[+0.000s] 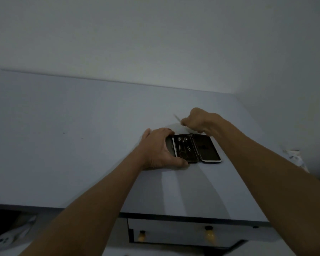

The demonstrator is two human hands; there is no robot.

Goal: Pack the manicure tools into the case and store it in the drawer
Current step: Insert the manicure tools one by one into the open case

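Drawer: under the worktop edge, nearer than the manicure case.
Left hand: gripping the case's left edge.
Manicure case: open flat on the worktop, tools in its left half.
Right hand: just beyond the case, pinching a thin tool.

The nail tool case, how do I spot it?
Find the wide pale blue desk top. The left hand holds a flat black case with silver rims, open like a book. It is the only black thing there, with shiny tools inside.
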